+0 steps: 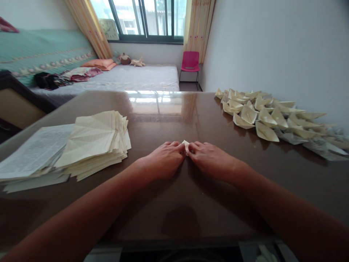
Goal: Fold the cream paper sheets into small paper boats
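Between my two hands, at the middle of the brown table, is a small folded piece of cream paper point(185, 143); only its pointed top shows, the rest being covered by fingers. My left hand point(169, 154) grips it from the left with curled fingers. From the right, my right hand point(205, 156) pinches the same paper, its thumb and fingertips nearly meeting the left ones. Both hands rest low over the tabletop.
On the left lies a stack of creased cream sheets point(91, 136), overlapping a pile of printed paper point(35, 149). Many folded paper boats point(267, 116) crowd the table's right side by the wall. Beyond the glossy table point(152, 127) stand a bed point(152, 76) and a pink chair point(190, 62).
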`<state>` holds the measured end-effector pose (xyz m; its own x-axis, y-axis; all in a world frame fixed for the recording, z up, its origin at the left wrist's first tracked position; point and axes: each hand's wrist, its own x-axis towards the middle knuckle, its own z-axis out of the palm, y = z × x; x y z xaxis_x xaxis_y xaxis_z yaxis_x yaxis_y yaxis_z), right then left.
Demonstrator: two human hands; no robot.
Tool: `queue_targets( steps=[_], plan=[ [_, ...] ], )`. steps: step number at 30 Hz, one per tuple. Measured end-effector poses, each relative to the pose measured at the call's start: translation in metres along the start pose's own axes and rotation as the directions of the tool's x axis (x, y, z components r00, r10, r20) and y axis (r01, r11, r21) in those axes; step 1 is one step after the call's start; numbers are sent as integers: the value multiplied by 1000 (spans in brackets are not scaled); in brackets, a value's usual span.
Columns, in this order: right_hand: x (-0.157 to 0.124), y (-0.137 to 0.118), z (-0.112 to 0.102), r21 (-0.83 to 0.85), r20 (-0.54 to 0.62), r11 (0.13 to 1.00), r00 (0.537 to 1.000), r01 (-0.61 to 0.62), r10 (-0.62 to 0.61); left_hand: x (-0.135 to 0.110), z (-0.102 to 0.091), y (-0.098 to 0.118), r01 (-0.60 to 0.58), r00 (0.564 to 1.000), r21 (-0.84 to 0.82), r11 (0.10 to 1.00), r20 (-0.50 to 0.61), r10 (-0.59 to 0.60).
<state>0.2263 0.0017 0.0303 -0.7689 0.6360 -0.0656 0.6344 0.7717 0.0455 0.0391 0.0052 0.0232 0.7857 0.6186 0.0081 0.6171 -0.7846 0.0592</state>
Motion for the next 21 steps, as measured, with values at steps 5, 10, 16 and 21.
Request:
queue_targets(
  steps=[5,10,16,21],
  plan=[
    [3,-12,3,-101,-25,993,998,-55,53,2,2,1,17,1000,38,999,16,-18],
    [3,-21,4,-136,-9,988,998,-68,67,4,-1,5,20,998,76,997,59,-25],
    [5,-1,2,-19,-35,999,999,-29,28,6,-7,1,29,998,71,997,59,-33],
    [6,33,3,126,-56,984,989,-125,133,2,-7,-18,34,999,-44,998,-21,-35]
  ],
)
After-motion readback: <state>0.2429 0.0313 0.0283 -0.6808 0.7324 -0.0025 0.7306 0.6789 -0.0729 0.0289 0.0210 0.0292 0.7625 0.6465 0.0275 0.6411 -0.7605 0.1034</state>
